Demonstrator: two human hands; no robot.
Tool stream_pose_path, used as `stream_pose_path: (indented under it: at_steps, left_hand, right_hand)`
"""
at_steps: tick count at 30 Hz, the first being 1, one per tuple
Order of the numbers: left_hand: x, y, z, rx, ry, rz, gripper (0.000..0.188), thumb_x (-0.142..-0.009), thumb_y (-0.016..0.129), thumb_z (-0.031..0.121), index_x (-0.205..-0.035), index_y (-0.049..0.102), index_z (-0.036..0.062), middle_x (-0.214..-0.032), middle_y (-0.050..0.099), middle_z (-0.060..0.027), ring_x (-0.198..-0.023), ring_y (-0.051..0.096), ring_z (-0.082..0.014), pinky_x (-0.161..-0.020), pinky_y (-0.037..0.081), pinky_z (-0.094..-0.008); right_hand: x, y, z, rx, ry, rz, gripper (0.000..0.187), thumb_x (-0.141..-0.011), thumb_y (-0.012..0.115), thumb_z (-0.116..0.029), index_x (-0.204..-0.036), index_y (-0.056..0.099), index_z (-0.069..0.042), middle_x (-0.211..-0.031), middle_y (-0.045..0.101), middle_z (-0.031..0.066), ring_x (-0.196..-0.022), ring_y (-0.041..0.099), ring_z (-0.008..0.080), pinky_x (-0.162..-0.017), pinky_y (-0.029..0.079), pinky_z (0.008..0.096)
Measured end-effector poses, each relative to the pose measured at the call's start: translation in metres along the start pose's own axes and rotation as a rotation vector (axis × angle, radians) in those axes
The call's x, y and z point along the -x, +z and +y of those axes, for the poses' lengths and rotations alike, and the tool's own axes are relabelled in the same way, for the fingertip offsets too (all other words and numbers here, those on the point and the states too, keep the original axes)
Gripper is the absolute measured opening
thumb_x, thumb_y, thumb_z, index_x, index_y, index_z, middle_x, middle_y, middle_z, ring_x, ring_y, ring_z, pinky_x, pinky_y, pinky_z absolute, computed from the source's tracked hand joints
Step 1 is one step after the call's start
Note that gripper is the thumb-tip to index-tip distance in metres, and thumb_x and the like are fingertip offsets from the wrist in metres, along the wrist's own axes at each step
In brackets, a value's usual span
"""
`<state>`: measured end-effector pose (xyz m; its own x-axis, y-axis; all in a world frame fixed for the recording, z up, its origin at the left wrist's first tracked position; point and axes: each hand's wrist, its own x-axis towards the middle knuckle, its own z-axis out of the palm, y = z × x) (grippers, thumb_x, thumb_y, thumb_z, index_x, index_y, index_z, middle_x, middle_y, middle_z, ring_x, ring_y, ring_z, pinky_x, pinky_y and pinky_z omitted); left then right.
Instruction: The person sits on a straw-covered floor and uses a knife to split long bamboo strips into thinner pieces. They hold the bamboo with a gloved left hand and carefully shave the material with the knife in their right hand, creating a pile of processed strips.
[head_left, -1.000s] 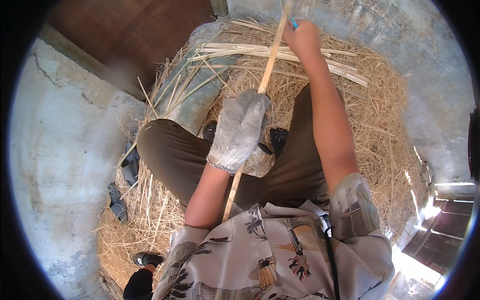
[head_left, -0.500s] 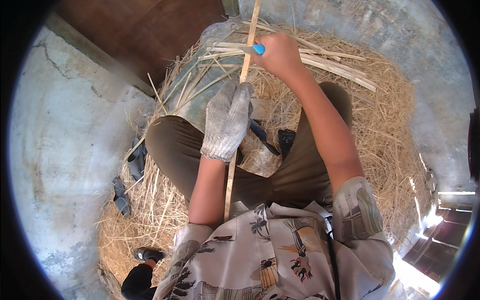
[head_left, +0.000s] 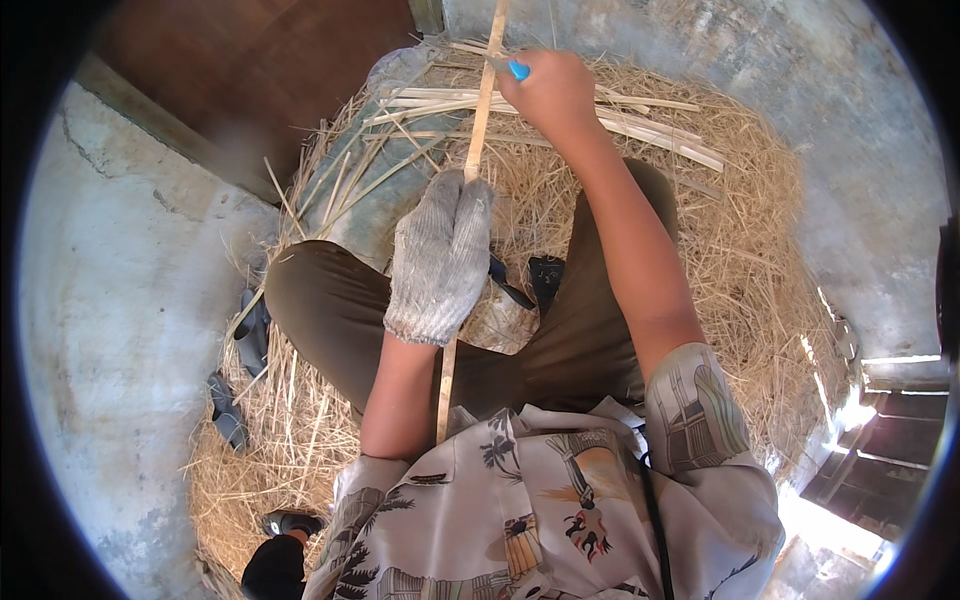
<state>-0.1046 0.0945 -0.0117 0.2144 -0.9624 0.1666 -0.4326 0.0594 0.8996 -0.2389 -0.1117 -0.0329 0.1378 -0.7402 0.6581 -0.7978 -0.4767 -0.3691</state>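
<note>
Gloved left hand grips one bamboo strip; right hand clasps one blue-handled knife.

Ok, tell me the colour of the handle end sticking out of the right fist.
Bright blue handle, seen in the head view atop the right hand.

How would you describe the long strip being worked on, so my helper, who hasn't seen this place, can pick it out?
Start at the big mound of straw the person sits on. Over their lap runs one long pale bamboo strip, gripped midway by the gloved left hand and farther up by the bare right hand. Unlike the loose strips lying flat behind it, it is held lengthwise, pointing away from the body.
</note>
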Motion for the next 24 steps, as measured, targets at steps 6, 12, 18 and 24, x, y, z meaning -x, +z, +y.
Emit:
stream_pose_path:
  at_steps: [6,12,18,24]
  left_hand:
    - [0.008,-0.004,0.009,0.016,-0.055,-0.088,0.028,-0.105,0.054,0.026,-0.105,0.063,-0.0007,-0.077,0.067,-0.0208,-0.071,0.069,-0.0356,-0.064,0.050,-0.0440]
    - [0.015,-0.004,0.027,-0.006,-0.011,-0.108,0.023,-0.104,0.056,0.022,-0.104,0.063,-0.0003,-0.074,0.066,-0.0198,-0.066,0.068,-0.0360,-0.060,0.050,-0.0422]
    - [0.040,0.006,0.015,-0.056,0.236,-0.246,0.022,-0.103,0.058,0.019,-0.104,0.064,-0.0019,-0.065,0.060,-0.0103,-0.059,0.058,-0.0206,-0.055,0.046,-0.0359]
    - [0.048,0.001,0.020,-0.107,0.200,-0.328,0.020,-0.097,0.063,0.012,-0.114,0.062,0.0000,-0.072,0.063,-0.0240,-0.067,0.067,-0.0432,-0.057,0.052,-0.0478]
  right_hand:
    - [-0.006,-0.014,0.003,-0.031,0.056,0.004,0.021,-0.080,0.071,-0.031,-0.079,0.079,-0.011,-0.070,0.070,0.0152,-0.067,0.069,0.0372,-0.064,0.057,0.0459]
    - [-0.014,-0.015,0.012,-0.032,0.225,0.037,0.030,-0.087,0.069,-0.035,-0.077,0.077,-0.008,-0.069,0.069,0.0175,-0.066,0.067,0.0397,-0.063,0.056,0.0469]
    - [-0.026,-0.043,0.059,-0.052,0.504,0.067,0.037,-0.091,0.067,-0.037,-0.075,0.074,-0.004,-0.069,0.069,0.0190,-0.066,0.067,0.0395,-0.063,0.054,0.0483]
    - [-0.026,-0.052,0.072,-0.047,0.526,0.102,0.037,-0.090,0.067,-0.036,-0.077,0.076,-0.002,-0.068,0.070,0.0174,-0.066,0.071,0.0357,-0.065,0.057,0.0459]
